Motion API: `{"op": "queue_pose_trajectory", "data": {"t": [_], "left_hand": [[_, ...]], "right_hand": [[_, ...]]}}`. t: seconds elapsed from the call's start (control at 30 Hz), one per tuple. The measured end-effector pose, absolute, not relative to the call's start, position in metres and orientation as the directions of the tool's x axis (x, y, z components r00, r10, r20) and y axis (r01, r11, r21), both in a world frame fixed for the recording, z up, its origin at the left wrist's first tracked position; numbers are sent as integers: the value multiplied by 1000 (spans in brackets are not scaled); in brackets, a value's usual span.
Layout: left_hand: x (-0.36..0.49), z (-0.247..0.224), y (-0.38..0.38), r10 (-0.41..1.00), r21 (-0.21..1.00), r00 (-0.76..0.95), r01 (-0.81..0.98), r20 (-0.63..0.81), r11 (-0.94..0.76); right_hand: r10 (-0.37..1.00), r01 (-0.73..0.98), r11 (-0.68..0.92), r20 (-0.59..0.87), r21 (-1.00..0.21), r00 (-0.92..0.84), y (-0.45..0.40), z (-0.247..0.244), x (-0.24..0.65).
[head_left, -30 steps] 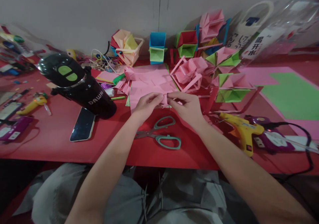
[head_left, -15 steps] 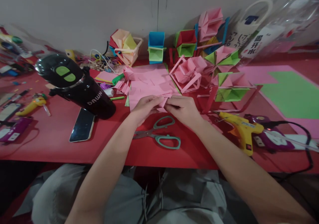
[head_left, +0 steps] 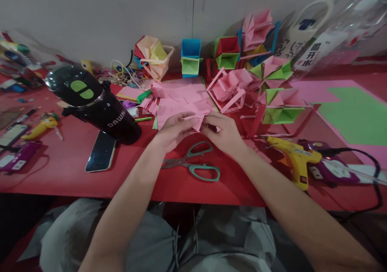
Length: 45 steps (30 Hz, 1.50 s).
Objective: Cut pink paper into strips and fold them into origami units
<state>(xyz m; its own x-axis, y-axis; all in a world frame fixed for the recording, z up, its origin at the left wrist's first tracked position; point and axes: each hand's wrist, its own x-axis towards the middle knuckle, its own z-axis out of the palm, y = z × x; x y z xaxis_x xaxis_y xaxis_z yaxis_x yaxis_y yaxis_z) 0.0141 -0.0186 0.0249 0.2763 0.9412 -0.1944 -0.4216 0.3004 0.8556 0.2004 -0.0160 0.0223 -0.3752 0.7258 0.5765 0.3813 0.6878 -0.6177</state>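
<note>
Between my two hands is a small folded piece of pink paper [head_left: 198,123], held just above the table's middle. My left hand [head_left: 177,130] pinches its left side, thumb on top. On the other side, the fingers of my right hand [head_left: 223,131] are closed on its right edge; their tips are partly hidden. Behind the hands lie pink paper sheets [head_left: 184,96]. Scissors with green handles [head_left: 204,172] rest on the red table below my hands, their blades partly covered by my left forearm.
A black bottle [head_left: 96,106] and a phone [head_left: 100,151] are at left. Folded paper lanterns [head_left: 228,88] stand at the back and right. A yellow glue gun [head_left: 298,159] with a black cable lies right of my right forearm. Green paper [head_left: 353,114] is far right.
The pink paper has turned slightly, and a pointed corner now shows between my hands. My right-hand fingers have shifted their hold a little. The rest stays put.
</note>
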Motion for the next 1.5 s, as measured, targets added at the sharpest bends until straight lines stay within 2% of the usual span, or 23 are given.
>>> {"op": "queue_pose_trajectory", "data": {"t": [0.27, 0.53, 0.8, 1.1, 1.2, 1.33, 1.5], "left_hand": [[23, 25, -22, 952, 937, 270, -274, -141, 217], [19, 25, -20, 944, 925, 312, -317, -109, 211], [24, 28, -23, 962, 939, 249, -289, -115, 187], [20, 25, -20, 983, 960, 174, -262, -54, 99], [20, 24, -19, 993, 973, 116, -226, -9, 36], [20, 22, -19, 995, 985, 90, -170, 49, -33], [20, 16, -16, 989, 992, 90, -66, 116, -110]], "right_hand": [[778, 442, 628, 532, -641, -334, -18, 19, 200], [796, 407, 605, 533, -684, -287, -22, 23, 198], [789, 392, 614, 547, -685, -281, -24, 22, 198], [744, 305, 661, 549, -685, -381, -20, 23, 198], [784, 237, 609, 526, -757, -330, -19, 26, 198], [872, 112, 460, 424, -881, -245, -19, 29, 197], [923, 2, 343, 336, -939, -189, -19, 28, 196]]}}
